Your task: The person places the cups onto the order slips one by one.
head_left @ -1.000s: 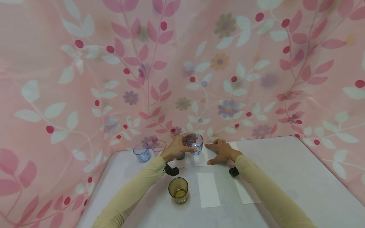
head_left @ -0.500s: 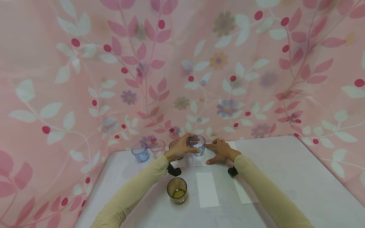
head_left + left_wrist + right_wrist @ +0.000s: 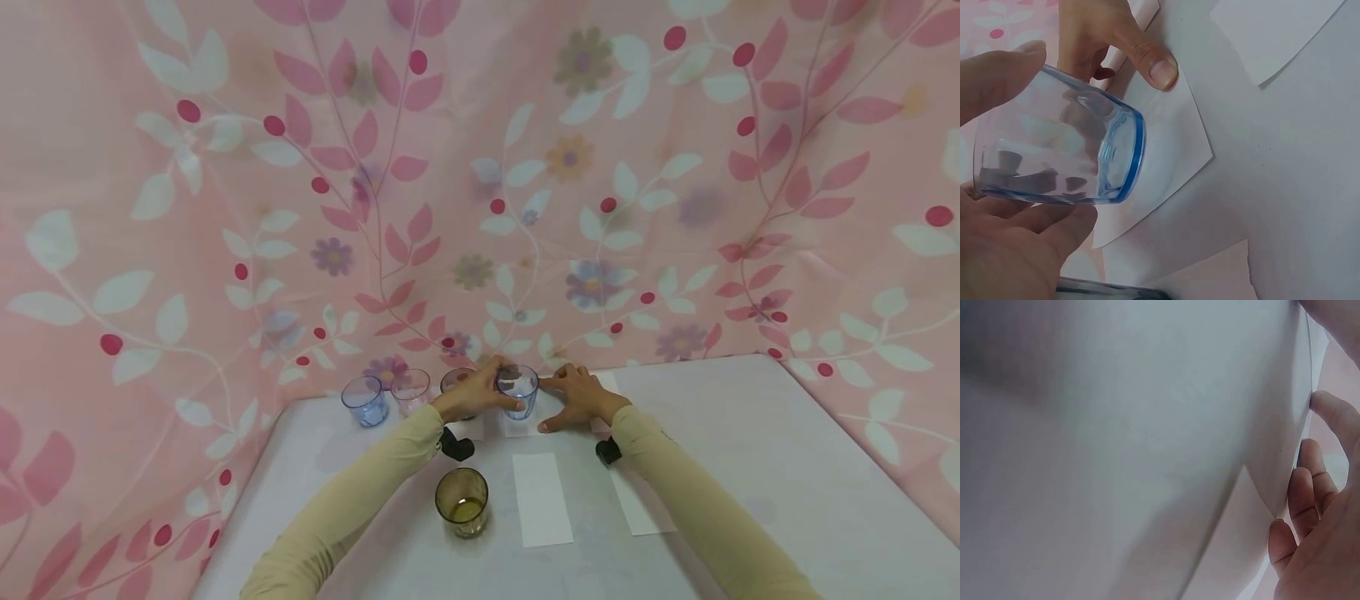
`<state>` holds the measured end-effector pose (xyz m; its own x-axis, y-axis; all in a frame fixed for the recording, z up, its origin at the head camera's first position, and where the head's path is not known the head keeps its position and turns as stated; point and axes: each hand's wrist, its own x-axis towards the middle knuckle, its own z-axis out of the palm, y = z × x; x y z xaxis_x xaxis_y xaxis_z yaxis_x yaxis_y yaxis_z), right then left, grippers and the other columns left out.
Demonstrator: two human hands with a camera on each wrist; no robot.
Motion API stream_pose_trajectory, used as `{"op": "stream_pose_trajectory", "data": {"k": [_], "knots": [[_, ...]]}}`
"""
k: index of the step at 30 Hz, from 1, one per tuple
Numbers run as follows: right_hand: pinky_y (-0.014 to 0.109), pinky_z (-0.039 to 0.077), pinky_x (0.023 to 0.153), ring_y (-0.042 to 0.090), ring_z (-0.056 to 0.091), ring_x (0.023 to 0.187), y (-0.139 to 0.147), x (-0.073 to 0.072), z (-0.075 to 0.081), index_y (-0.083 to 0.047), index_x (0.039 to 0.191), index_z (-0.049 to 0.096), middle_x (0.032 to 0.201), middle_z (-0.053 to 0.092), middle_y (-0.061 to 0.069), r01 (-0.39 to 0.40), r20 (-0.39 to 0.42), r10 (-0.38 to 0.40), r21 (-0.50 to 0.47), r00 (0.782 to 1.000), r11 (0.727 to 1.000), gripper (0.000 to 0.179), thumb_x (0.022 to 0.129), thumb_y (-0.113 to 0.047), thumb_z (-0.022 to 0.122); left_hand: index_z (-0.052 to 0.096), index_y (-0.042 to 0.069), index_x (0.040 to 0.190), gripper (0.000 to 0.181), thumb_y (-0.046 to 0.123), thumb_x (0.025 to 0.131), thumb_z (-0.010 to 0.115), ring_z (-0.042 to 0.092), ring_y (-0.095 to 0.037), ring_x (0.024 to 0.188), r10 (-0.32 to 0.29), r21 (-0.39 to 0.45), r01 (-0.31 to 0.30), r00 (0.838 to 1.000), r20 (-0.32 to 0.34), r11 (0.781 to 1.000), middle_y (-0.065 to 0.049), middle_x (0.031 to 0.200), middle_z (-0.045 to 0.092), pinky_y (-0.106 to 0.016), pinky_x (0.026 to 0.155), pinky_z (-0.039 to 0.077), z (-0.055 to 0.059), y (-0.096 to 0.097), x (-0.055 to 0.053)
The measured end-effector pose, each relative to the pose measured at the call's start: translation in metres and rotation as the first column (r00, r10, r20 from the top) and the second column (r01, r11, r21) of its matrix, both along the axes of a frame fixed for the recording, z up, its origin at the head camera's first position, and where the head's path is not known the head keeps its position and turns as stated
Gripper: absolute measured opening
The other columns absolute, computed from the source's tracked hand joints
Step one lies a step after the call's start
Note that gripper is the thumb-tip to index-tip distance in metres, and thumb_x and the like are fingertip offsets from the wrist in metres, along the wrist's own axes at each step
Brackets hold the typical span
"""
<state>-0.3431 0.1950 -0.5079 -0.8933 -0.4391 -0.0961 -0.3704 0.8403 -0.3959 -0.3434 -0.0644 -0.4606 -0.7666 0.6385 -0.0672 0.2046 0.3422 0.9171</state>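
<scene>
A clear blue drinking glass [image 3: 517, 393] is upright at the back of the table, gripped by my left hand [image 3: 476, 393] between thumb and fingers. In the left wrist view the blue base of this glass is close over a white paper sheet [image 3: 1175, 134]; whether they touch, I cannot tell. My right hand [image 3: 581, 398] rests with spread fingers on that sheet, its thumb [image 3: 1154, 65] pressing near the edge. Just left of my left hand stands a dark grey glass [image 3: 456, 380], partly hidden by it.
Further left stand a pink glass [image 3: 411, 392] and another blue glass [image 3: 365, 404]. An amber glass [image 3: 462, 504] is nearer the front, beside a white paper strip [image 3: 542, 500]. Another strip [image 3: 637, 504] lies partly under the right forearm. A floral curtain [image 3: 465, 167] hangs behind the table.
My left hand has moved slightly right and lowered the blue glass toward the paper sheet. The right hand has stayed in place on the sheet.
</scene>
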Motion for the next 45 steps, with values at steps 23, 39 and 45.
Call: {"op": "stream_pose_trajectory", "data": {"k": [23,39,45], "knots": [[0.061,0.041,0.108,0.039,0.041,0.128,-0.013,0.006,0.002,-0.02,0.158,0.052,0.148,0.045,0.019,-0.024,-0.008,0.024,0.012,1.0,1.0,0.099,0.077,-0.064,0.088,0.028,0.006,0.156,0.082,0.028,0.097,0.08,0.041,-0.043,0.15,0.101,-0.146,-0.105,0.994,-0.034,0.984,-0.027,0.158,0.044,-0.06,0.126,0.033,-0.012,0.001,0.009],[0.061,0.042,0.107,0.041,0.04,0.131,-0.013,0.006,0.006,-0.02,0.158,0.052,0.148,0.046,0.02,-0.007,-0.002,0.007,0.001,1.0,1.0,0.098,0.077,-0.061,0.089,0.028,0.005,0.163,0.089,0.026,0.095,0.081,0.037,-0.042,0.155,0.181,-0.176,-0.193,0.98,-0.081,0.965,-0.024,0.166,0.04,-0.06,0.127,0.031,-0.015,0.006,0.005],[0.061,0.041,0.108,0.04,0.04,0.131,-0.014,0.004,0.004,-0.021,0.159,0.052,0.148,0.046,0.019,-0.004,-0.006,0.004,0.004,1.0,1.0,0.098,0.077,-0.062,0.089,0.024,0.002,0.164,0.096,0.026,0.093,0.084,0.033,-0.043,0.157,0.209,-0.171,-0.218,0.975,-0.072,0.961,-0.027,0.168,0.034,-0.06,0.128,0.029,-0.014,0.005,0.006]]}}
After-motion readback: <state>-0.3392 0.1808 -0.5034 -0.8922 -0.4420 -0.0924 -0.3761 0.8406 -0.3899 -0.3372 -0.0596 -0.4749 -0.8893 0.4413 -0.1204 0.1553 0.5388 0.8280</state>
